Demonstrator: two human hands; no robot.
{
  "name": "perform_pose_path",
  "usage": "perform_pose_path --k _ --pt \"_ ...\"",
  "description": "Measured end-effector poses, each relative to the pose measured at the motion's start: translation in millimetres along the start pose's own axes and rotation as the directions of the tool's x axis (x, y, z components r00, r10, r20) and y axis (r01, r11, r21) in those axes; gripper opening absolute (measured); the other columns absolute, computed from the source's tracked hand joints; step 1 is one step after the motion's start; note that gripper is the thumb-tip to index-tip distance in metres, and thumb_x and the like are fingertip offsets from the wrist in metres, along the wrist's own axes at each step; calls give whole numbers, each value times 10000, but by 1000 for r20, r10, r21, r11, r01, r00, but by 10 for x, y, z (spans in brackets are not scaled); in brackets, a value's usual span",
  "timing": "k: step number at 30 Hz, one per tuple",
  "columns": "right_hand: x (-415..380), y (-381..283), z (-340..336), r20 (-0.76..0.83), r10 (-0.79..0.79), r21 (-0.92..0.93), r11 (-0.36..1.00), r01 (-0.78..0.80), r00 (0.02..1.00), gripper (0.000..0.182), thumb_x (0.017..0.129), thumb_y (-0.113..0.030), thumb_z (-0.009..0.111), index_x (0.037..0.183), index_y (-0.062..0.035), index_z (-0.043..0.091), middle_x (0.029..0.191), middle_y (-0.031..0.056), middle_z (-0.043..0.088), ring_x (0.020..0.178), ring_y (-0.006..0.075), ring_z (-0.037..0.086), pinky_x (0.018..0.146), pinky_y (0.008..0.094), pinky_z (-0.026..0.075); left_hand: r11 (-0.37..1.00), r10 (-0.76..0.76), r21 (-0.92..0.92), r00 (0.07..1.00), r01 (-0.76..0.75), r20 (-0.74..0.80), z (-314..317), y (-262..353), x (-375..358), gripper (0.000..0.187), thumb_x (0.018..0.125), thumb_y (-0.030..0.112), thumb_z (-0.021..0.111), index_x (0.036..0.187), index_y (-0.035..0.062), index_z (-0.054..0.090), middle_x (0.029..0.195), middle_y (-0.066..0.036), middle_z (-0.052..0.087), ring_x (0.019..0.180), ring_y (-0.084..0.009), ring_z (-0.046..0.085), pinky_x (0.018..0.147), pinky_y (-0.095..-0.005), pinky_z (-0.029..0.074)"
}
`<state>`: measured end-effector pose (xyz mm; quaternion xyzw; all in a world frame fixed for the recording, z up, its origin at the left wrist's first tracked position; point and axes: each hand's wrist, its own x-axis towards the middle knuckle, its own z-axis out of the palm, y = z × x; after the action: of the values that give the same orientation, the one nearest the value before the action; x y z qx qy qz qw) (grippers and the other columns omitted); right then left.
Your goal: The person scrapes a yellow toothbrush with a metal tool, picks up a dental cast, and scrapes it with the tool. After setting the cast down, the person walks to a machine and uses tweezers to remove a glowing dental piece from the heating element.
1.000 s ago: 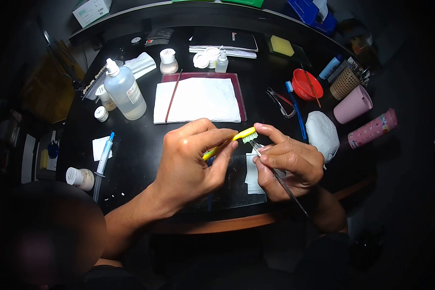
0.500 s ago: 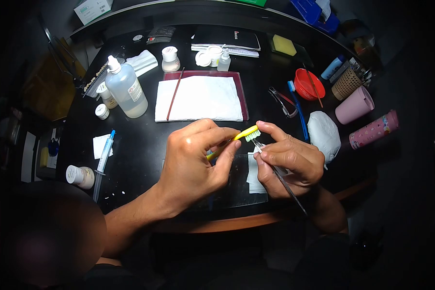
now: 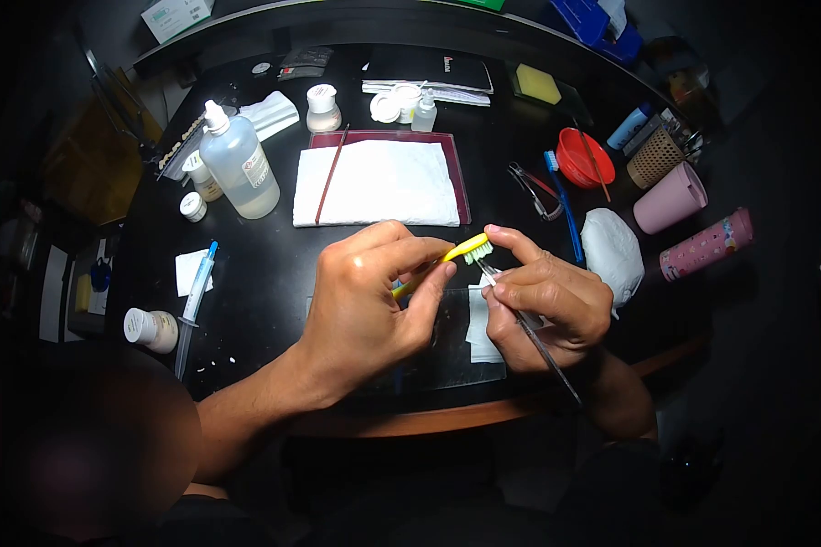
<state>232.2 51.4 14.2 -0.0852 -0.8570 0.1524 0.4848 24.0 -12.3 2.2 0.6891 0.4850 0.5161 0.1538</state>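
My left hand is closed around the handle of a yellow toothbrush, bristles facing down and to the right. Between the thumb and fingers of my right hand is a slim metal instrument, its shaft slanting down to the right. Its upper end meets the pale green bristles, or nearly so; the exact contact is too small to tell. My right index fingertip rests by the brush head. Below the hands, folded white paper lies on a glass slab, partly covered by my right hand.
Beyond my hands, a white cloth with a thin brown brush lies on a maroon board. On the left stand a large clear bottle, jars and a syringe. To the right are a red bowl, a blue toothbrush and cups.
Both hands keep their grips and almost the same place. The yellow toothbrush's head and the metal instrument have shifted only very slightly.
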Motion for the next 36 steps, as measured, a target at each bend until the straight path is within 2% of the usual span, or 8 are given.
perform_pose_path --k 19,22,36 --pt "-11 10 -39 -23 10 37 999 -9 1000 156 720 148 656 825 34 673 693 116 678 590 200 694 986 561 632 999 51 -16 999 -51 -4 -10 -10 9 162 863 -40 821 1023 -15 822 797 -88 710 665 -112 663 556 -248 478" --pt "-14 40 -44 -41 16 92 996 -12 999 161 714 149 652 828 36 671 686 121 675 577 200 686 982 560 633 998 69 -12 998 -70 -11 -17 -5 16 164 862 -40 823 1024 -13 823 799 -87 712 667 -110 663 556 -248 479" --pt "-8 -14 -20 -18 37 68 997 -35 999 139 723 109 654 820 10 661 681 106 668 602 224 702 994 566 629 1000 -6 10 1000 6 9 -32 12 21 128 848 -29 825 976 -31 815 782 -96 716 652 -128 663 560 -263 481"
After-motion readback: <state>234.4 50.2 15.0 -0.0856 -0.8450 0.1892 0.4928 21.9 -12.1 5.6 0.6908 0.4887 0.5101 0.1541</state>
